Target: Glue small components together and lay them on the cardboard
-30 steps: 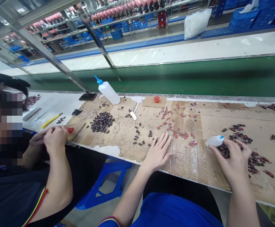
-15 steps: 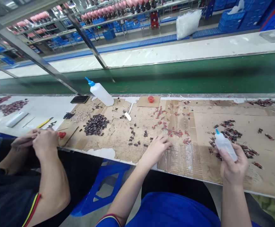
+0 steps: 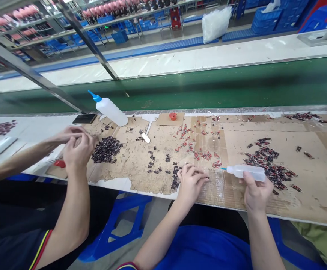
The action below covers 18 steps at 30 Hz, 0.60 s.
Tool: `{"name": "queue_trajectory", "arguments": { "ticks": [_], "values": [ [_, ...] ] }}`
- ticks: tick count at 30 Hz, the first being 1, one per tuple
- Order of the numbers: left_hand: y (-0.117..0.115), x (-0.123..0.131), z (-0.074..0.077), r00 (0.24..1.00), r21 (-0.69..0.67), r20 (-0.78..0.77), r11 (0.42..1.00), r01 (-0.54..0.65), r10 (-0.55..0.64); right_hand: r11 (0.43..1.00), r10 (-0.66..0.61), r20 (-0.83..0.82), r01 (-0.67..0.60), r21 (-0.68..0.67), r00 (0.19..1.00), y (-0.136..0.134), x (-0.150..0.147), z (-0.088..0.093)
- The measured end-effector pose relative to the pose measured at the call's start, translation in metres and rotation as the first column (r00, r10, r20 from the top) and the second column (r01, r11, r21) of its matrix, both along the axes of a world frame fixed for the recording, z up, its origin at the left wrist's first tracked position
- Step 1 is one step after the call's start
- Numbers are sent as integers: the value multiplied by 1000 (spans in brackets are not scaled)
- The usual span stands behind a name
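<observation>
My right hand point(image 3: 257, 191) is wrapped round a small clear bottle point(image 3: 247, 172), tipped so that its blue nozzle points left. My left hand point(image 3: 191, 182) rests low over the cardboard point(image 3: 140, 165), thumb and fingers curled together at a small dark thing too small to name. Beside my left hand lies a cluster of small black parts point(image 3: 175, 180). Red-and-black parts point(image 3: 205, 155) are scattered just beyond it. A larger pile of dark and red parts point(image 3: 267, 157) sits behind and right of the small bottle.
A co-worker's hands point(image 3: 79, 146) are at the left by a pile of black parts point(image 3: 107, 149). A large white bottle point(image 3: 112, 111), a phone point(image 3: 84, 119), a red cap point(image 3: 172, 116) and a white-handled tool point(image 3: 145, 137) lie along the back.
The small bottle has tilted from upright to nearly level and moved left toward my left hand. The co-worker's hands have moved right toward the black pile. The view has shifted slightly.
</observation>
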State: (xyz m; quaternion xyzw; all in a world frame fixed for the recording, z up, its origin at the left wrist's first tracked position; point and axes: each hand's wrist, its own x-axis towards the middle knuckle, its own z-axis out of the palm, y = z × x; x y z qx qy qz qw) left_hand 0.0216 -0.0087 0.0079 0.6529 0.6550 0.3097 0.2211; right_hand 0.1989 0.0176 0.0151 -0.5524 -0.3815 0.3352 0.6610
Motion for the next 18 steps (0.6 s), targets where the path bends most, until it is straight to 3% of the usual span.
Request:
{"name": "queue_trajectory", "arguments": {
  "ticks": [7,18],
  "values": [
    [-6,-6,-2,999,22,35,999,39,-40,996,89,369,-92,-8,925,-12,-13,2],
    [-3,-6,5,996,-99,88,995,-12,21,988,149,496,-144,-49,855,-10,-14,0]
  ]
}}
